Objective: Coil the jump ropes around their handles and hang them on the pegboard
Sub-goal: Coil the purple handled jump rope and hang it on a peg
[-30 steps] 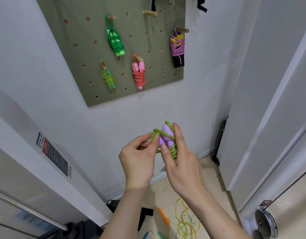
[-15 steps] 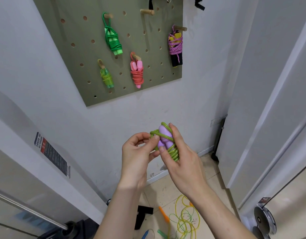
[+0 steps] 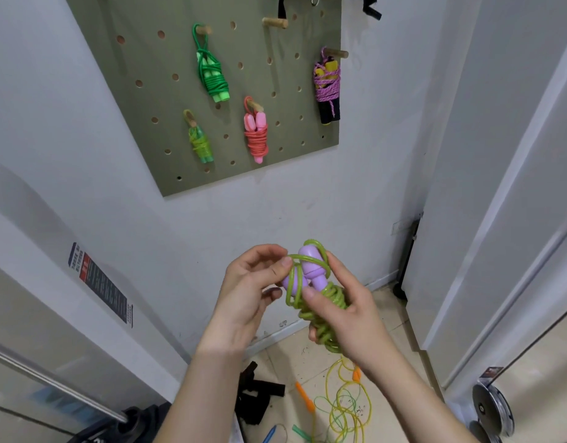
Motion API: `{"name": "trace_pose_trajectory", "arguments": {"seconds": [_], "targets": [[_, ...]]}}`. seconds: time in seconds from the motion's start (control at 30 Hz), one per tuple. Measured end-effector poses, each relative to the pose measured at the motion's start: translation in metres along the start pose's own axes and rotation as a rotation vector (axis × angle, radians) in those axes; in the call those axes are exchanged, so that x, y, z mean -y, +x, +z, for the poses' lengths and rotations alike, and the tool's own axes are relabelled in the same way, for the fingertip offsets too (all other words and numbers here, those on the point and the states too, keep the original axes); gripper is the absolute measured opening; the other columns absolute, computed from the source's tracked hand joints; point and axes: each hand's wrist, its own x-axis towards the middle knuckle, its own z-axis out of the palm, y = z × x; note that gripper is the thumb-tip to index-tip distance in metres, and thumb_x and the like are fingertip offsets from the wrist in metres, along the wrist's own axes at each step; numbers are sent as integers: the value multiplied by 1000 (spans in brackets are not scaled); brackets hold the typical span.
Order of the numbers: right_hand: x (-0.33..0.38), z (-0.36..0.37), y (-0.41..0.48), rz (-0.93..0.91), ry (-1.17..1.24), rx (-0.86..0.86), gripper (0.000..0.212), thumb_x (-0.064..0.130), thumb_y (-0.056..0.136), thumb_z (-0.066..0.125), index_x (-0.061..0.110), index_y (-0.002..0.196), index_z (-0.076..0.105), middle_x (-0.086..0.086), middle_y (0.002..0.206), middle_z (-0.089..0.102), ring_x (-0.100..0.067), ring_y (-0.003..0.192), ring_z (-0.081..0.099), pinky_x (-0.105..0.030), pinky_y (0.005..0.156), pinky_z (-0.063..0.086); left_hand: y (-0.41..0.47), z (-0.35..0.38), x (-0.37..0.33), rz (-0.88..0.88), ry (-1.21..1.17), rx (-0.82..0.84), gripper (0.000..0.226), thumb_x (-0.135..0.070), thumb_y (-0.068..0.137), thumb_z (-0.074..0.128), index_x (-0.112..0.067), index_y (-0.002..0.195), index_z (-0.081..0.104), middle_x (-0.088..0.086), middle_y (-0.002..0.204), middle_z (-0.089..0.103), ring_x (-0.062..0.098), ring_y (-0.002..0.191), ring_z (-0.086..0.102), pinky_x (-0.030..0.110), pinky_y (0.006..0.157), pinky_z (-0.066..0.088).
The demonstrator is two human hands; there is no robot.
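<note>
Our left hand [image 3: 244,292] has pulled a loop of the green rope [image 3: 327,318] up over the purple handles [image 3: 311,263], and its fingers [image 3: 282,266] pinch it. Maybe that is the last tuck. Our right hand [image 3: 346,311] grips the wound bundle, so hanging comes soon. A bare peg [image 3: 275,23] waits near the pegboard [image 3: 148,91] top edge, and nothing blocks it. A yellow rope [image 3: 346,407] lies loose on the floor [image 3: 387,318].
</note>
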Motion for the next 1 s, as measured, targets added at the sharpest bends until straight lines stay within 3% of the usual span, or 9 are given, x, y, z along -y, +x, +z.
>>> {"name": "trace_pose_trajectory", "arguments": {"seconds": [0.1, 0.23, 0.33, 0.43, 0.63, 0.7, 0.83, 0.9, 1.0], "targets": [[11, -10, -4, 164, 236, 159, 44, 31, 83, 63, 42, 125, 60, -17, 86, 64, -26, 47, 53, -26, 41, 42, 4, -8, -7, -10, 14, 186, 13, -20, 67, 78, -18, 79, 75, 1, 67, 62, 14, 59, 51, 20, 53, 43], [17, -21, -2, 290, 353, 321, 39, 34, 87, 59, 29, 125, 60, -25, 87, 61, -25, 46, 54, -27, 43, 45, 8, -10, -1, 10, 29, 318, 40, -43, 51, 90, -16, 75, 74, 9, 77, 63, 18, 65, 52, 23, 59, 45], [15, -24, -2, 358, 499, 466, 45, 40, 82, 69, 19, 122, 60, -25, 91, 59, -23, 42, 54, -28, 46, 48, 7, -5, -4, 53, 112, 424, 56, -51, 63, 82, -3, 78, 59, 17, 86, 50, 31, 77, 40, 34, 67, 36], [17, -28, -5, 375, 545, 599, 52, 39, 84, 67, 16, 129, 54, -27, 94, 58, -22, 39, 56, -26, 44, 48, 5, -7, -23, 93, 242, 570, 37, -41, 71, 74, -12, 62, 52, 5, 67, 40, 30, 67, 32, 33, 62, 26], [33, -35, -7, 361, 295, 552, 52, 24, 91, 49, 31, 142, 42, -25, 97, 65, -25, 56, 67, -23, 43, 50, -4, -12, -50, 111, 549, 552, 32, -34, 61, 68, -23, 46, 42, -12, 48, 27, 6, 49, 24, 19, 49, 21], [34, -37, -2, 253, 0, 456, 62, 33, 86, 59, 38, 144, 37, -11, 115, 68, -19, 85, 71, -24, 67, 55, -6, -6, -50, 126, 527, 467, 37, -34, 62, 70, -22, 45, 39, -3, 49, 28, 10, 49, 25, 21, 48, 21], [51, -29, 8, -112, -702, 271, 97, 67, 63, 67, 45, 148, 24, 19, 142, 45, 9, 129, 39, -21, 106, 34, -9, 9, -44, 206, 737, 264, 44, -40, 64, 74, -19, 42, 42, -2, 46, 29, 14, 48, 26, 27, 49, 19], [56, -9, 12, -174, -849, 243, 91, 61, 64, 68, 38, 146, 34, 21, 137, 48, 5, 126, 43, -20, 104, 36, -13, 18, -36, 249, 806, 172, 46, -40, 65, 75, -18, 41, 42, -7, 41, 32, 13, 45, 31, 27, 51, 25], [51, 6, 20, -200, -740, 127, 44, 43, 63, 66, 32, 105, 65, 15, 88, 68, -3, 82, 62, -29, 75, 52, -15, 23, -37, 235, 773, 93, 48, -32, 74, 78, -18, 42, 45, -5, 45, 43, 13, 49, 42, 27, 55, 34]]}}
